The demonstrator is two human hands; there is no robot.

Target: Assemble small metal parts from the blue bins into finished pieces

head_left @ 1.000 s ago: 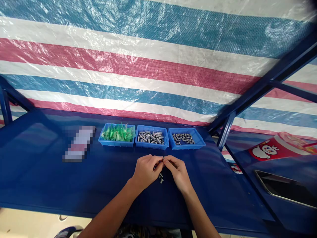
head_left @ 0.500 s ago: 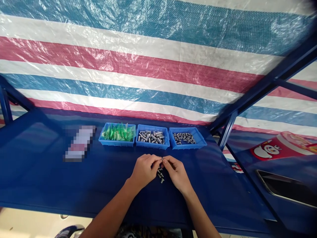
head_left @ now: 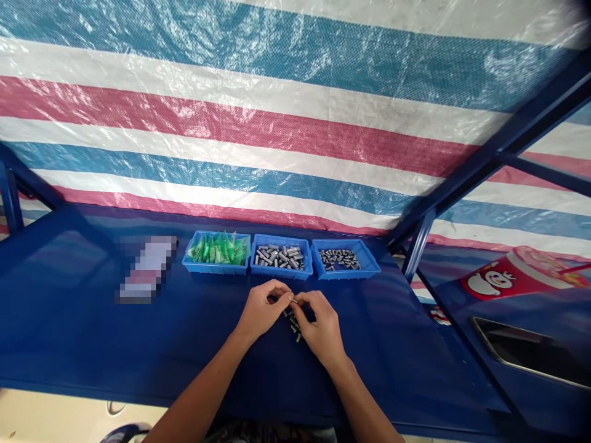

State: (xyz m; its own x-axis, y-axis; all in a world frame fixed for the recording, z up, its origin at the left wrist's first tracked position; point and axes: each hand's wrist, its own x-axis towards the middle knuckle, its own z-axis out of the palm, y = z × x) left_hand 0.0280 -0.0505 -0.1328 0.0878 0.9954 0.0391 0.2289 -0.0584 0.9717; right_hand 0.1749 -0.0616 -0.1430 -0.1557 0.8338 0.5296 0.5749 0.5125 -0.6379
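Note:
My left hand (head_left: pixel 264 311) and my right hand (head_left: pixel 320 321) meet fingertip to fingertip just above the blue table. Thumbs and forefingers of both are closed in a pinch around a small metal part (head_left: pixel 294 301), mostly hidden by the fingers, so its exact kind cannot be made out. Under and between the hands lies a small group of loose metal screws (head_left: pixel 295 331), partly covered by my right hand.
Three blue trays stand in a row beyond my hands: one of green packets (head_left: pixel 217 249), one of metal cylinders (head_left: pixel 281 256), one of small screws (head_left: pixel 340 259). A blurred pale object (head_left: pixel 148 269) lies left. At right are a red cup (head_left: pixel 503 277) and a phone (head_left: pixel 530 351).
My hands have shifted slightly left in view and my right hand has turned, its fingers now covering more of the front. A pale metal part shows between the fingertips. The whole view has tilted slightly.

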